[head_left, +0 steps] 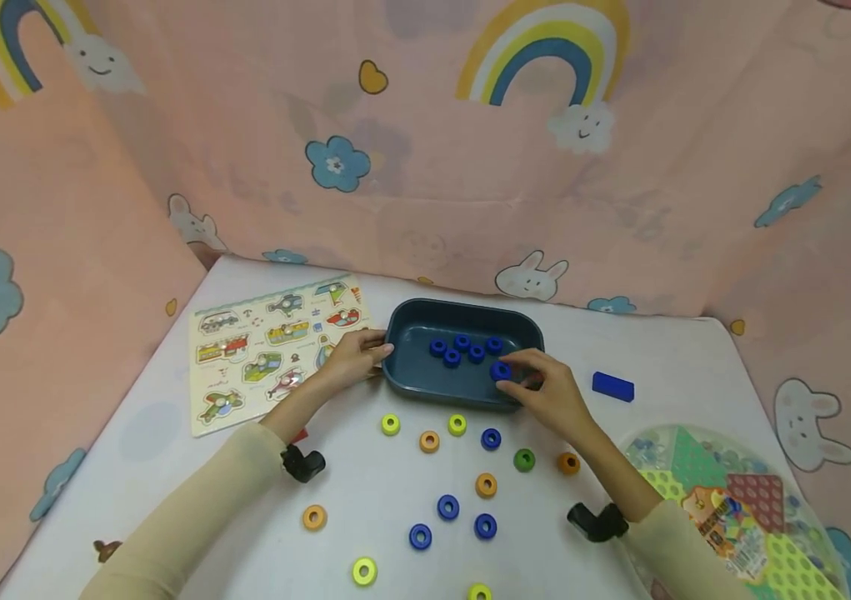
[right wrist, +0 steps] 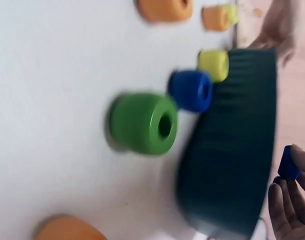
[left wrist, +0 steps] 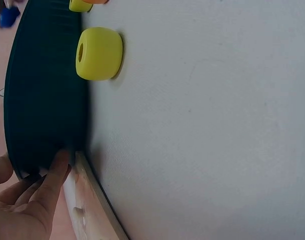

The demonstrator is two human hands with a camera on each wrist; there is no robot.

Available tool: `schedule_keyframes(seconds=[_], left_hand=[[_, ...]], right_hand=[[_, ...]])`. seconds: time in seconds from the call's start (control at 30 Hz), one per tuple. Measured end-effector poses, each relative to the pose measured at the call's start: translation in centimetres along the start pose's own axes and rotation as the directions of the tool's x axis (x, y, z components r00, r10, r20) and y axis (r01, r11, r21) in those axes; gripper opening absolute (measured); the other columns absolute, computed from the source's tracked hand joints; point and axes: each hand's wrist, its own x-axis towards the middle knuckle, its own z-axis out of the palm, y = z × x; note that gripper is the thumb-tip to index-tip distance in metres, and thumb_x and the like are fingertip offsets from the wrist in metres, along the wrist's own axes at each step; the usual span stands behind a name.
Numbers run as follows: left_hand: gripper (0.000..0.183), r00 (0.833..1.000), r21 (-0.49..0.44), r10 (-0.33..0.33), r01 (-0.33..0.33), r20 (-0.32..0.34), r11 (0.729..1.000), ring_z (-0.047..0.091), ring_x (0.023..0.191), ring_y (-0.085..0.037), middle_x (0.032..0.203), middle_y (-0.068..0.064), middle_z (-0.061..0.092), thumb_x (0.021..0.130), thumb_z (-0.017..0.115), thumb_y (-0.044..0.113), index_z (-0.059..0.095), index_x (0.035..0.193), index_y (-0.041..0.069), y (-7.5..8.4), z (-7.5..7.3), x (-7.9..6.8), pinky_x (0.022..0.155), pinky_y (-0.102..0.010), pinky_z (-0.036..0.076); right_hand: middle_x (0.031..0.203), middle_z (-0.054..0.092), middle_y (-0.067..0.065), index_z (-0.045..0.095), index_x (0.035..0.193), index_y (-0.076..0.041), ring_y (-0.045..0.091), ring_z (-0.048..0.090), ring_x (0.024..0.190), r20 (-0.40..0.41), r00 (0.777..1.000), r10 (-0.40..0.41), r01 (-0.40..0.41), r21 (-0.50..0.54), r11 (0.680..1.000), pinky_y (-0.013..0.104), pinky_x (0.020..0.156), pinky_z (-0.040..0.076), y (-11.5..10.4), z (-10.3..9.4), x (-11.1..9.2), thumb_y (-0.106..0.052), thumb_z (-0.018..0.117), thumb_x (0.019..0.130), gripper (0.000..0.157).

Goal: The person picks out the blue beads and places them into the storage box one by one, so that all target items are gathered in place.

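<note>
A dark teal tray [head_left: 417,383] stands at the back middle of the white table, with several blue beads [head_left: 462,342] lying in it. My left hand [head_left: 353,358] grips the tray's left end, thumb at the rim and fingers against the outer wall [left wrist: 47,115]. Over the tray's right front part, my right hand [head_left: 548,392] pinches one blue bead [head_left: 500,371] between thumb and fingers; the right wrist view shows that bead [right wrist: 288,164] above the rim. In front of the tray lie loose beads: yellow [left wrist: 100,53], green [right wrist: 142,123], orange [head_left: 486,485] and blue [head_left: 448,507].
A wooden picture puzzle board [head_left: 245,400] lies left of the tray, partly behind my left hand. To the right are a blue block [head_left: 613,386] and a round clear container [head_left: 703,458] of colourful pieces, partly under my right forearm. A pink patterned cloth [head_left: 425,225] hangs behind the table.
</note>
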Motion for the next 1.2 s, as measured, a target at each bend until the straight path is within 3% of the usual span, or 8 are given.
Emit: schedule_keyframes(seconds=[0.2,0.4,0.6,0.73,0.83,1.0,1.1,1.2], left_hand=[[0.043,1.0,0.003,0.006,-0.006,-0.003,1.0,0.057,0.107,-0.031,0.131,-0.022,0.047,0.095,0.053,0.012,0.043,0.133,-0.005,0.1,-0.1,-0.2,0.08,-0.037,0.053],[0.042,1.0,0.015,0.004,-0.004,-0.014,1.0,0.057,0.106,-0.028,0.131,-0.021,0.048,0.095,0.053,0.012,0.045,0.133,-0.004,0.2,0.0,-0.1,0.079,-0.035,0.053],[0.042,1.0,0.018,0.006,-0.006,-0.019,1.0,0.057,0.106,-0.028,0.132,-0.021,0.048,0.095,0.053,0.012,0.044,0.133,-0.004,0.2,0.1,-0.1,0.079,-0.035,0.053],[0.042,1.0,0.017,-0.002,0.002,-0.011,1.0,0.057,0.106,-0.028,0.132,-0.02,0.047,0.096,0.052,0.013,0.044,0.134,-0.003,0.2,0.2,0.0,0.079,-0.034,0.053],[0.043,1.0,0.018,0.001,-0.001,-0.009,1.0,0.057,0.106,-0.028,0.132,-0.02,0.047,0.096,0.052,0.013,0.044,0.134,-0.003,0.1,0.2,0.0,0.079,-0.034,0.054],[0.043,1.0,0.009,0.0,0.0,-0.021,1.0,0.057,0.107,-0.028,0.132,-0.021,0.047,0.096,0.052,0.013,0.044,0.134,-0.003,0.0,0.1,0.0,0.08,-0.036,0.053],[0.044,1.0,0.013,0.004,-0.004,-0.02,1.0,0.056,0.108,-0.029,0.132,-0.022,0.046,0.096,0.053,0.014,0.043,0.135,-0.003,-0.1,0.1,-0.1,0.081,-0.038,0.053],[0.045,1.0,0.021,0.004,-0.004,-0.027,1.0,0.054,0.111,-0.029,0.136,-0.023,0.041,0.096,0.053,0.015,0.042,0.135,-0.003,-0.1,0.2,-0.2,0.082,-0.038,0.052]], right_hand=[[0.098,0.062,0.008,0.066,0.106,-0.003,0.018,0.058,0.075,0.034,0.999,0.025,-0.02,-0.121,0.992,0.028,0.062,0.053,2.6,1.2,3.5,-0.007,0.075,0.078,0.029],[0.097,0.061,0.009,0.066,0.105,-0.001,0.02,0.059,0.071,0.053,0.998,0.017,-0.008,-0.16,0.987,0.029,0.062,0.053,3.6,1.6,4.1,-0.006,0.076,0.077,0.03],[0.104,0.06,0.014,0.064,0.11,0.001,0.025,0.06,0.086,0.046,0.999,0.018,-0.012,-0.117,0.993,0.032,0.07,0.055,3.5,1.3,3.8,-0.006,0.075,0.078,0.035],[0.103,0.063,0.012,0.063,0.111,-0.001,0.022,0.061,0.089,0.035,0.997,0.072,-0.072,0.003,0.997,0.027,0.072,0.054,2.9,0.6,2.3,-0.01,0.073,0.081,0.033],[0.102,0.064,0.014,0.063,0.111,-0.001,0.019,0.061,0.087,0.032,0.993,0.114,-0.118,0.148,0.982,0.022,0.071,0.053,2.0,0.0,0.2,-0.012,0.071,0.082,0.031],[0.099,0.063,0.024,0.062,0.106,0.008,0.025,0.061,0.087,-0.032,0.997,0.075,-0.061,0.324,0.944,0.023,0.075,0.053,-1.0,-0.3,-3.4,0.002,0.067,0.083,0.024],[0.096,0.063,0.024,0.063,0.103,0.008,0.028,0.061,0.086,-0.069,0.997,0.033,-0.009,0.322,0.947,0.026,0.075,0.053,-1.8,0.4,-5.2,0.009,0.065,0.081,0.023],[0.099,0.065,0.016,0.065,0.105,0.002,0.025,0.061,0.087,-0.069,0.997,0.03,-0.013,0.245,0.97,0.029,0.074,0.054,-0.7,1.8,-6.5,0.008,0.068,0.079,0.027]])
